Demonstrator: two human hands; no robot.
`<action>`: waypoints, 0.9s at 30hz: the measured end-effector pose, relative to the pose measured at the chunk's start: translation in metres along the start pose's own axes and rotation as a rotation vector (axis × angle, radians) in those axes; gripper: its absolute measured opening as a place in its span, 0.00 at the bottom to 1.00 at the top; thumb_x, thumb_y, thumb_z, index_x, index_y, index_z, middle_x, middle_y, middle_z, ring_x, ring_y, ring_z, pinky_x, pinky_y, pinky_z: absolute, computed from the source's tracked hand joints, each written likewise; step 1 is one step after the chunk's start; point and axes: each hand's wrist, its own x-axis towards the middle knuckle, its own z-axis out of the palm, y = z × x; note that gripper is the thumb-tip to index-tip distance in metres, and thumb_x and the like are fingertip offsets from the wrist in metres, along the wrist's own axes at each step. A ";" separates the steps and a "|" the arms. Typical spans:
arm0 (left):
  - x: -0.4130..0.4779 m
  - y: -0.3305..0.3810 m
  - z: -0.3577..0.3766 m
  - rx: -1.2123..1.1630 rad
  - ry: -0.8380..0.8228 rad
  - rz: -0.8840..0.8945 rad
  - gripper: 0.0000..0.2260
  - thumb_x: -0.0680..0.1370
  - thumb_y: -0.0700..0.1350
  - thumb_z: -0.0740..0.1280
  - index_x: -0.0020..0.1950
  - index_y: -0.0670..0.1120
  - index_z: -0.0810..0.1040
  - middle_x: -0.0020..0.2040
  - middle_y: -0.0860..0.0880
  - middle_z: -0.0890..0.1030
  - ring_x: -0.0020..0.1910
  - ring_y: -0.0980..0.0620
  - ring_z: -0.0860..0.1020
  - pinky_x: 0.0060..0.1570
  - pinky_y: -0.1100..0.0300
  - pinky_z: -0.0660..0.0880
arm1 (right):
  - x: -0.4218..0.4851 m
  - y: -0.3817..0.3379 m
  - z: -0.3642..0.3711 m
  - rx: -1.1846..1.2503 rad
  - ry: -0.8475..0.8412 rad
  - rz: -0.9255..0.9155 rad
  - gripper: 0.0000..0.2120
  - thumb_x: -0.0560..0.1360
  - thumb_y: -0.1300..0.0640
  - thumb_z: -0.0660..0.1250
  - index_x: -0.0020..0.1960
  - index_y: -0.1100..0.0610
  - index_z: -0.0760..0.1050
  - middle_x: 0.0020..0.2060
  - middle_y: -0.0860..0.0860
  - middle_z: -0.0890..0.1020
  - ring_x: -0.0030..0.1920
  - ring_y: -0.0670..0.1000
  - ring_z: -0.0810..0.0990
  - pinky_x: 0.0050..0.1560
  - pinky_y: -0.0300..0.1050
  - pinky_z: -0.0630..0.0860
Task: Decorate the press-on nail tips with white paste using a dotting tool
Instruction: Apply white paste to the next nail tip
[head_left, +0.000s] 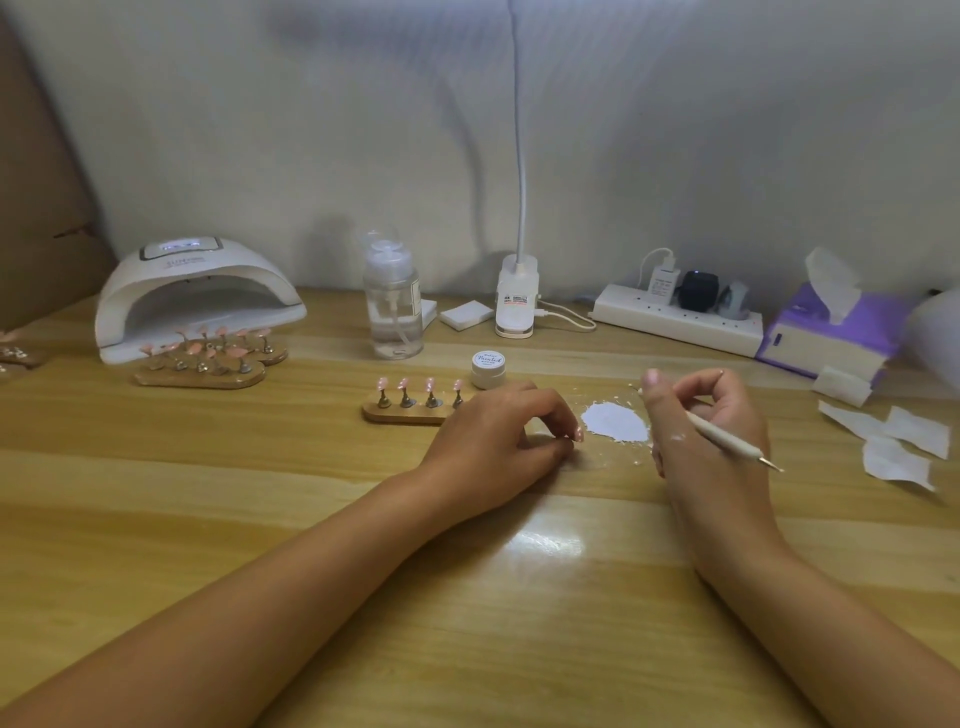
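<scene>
Wooden table (260, 519) (holder (400, 413) half-hidden by hand (498, 441)).

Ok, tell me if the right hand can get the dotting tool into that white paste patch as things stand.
Probably yes. The right hand holds the dotting tool right beside the white paste patch, with nothing between them; the left hand rests on the patch's other side, clear of it.

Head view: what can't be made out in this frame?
- Fifth stand on the near holder: hidden behind the left hand.
- What the left fingertips pinch: too small to tell.
- Jar label: too small to read.
- Tool front tip: hidden behind the right hand.
- Holders at far left: cut off by the edge.
</scene>
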 end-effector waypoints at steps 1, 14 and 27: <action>0.000 0.000 0.000 0.000 0.004 -0.001 0.04 0.75 0.46 0.72 0.48 0.55 0.81 0.46 0.60 0.79 0.34 0.62 0.75 0.44 0.55 0.76 | 0.000 0.001 0.000 -0.013 -0.007 -0.011 0.12 0.79 0.49 0.70 0.43 0.53 0.70 0.29 0.50 0.77 0.29 0.45 0.75 0.32 0.44 0.72; -0.001 0.003 -0.001 0.023 0.094 -0.031 0.10 0.75 0.48 0.73 0.42 0.64 0.76 0.48 0.62 0.82 0.34 0.58 0.79 0.48 0.84 0.58 | -0.006 0.001 0.003 -0.335 -0.219 -0.204 0.04 0.77 0.58 0.68 0.50 0.50 0.76 0.39 0.44 0.83 0.37 0.44 0.79 0.38 0.43 0.73; -0.005 0.004 0.000 0.002 0.162 0.014 0.06 0.74 0.48 0.72 0.50 0.58 0.82 0.47 0.63 0.83 0.31 0.58 0.78 0.41 0.59 0.76 | -0.009 0.003 0.005 -0.547 -0.303 -0.336 0.08 0.74 0.54 0.72 0.50 0.48 0.75 0.39 0.42 0.75 0.42 0.42 0.75 0.39 0.45 0.69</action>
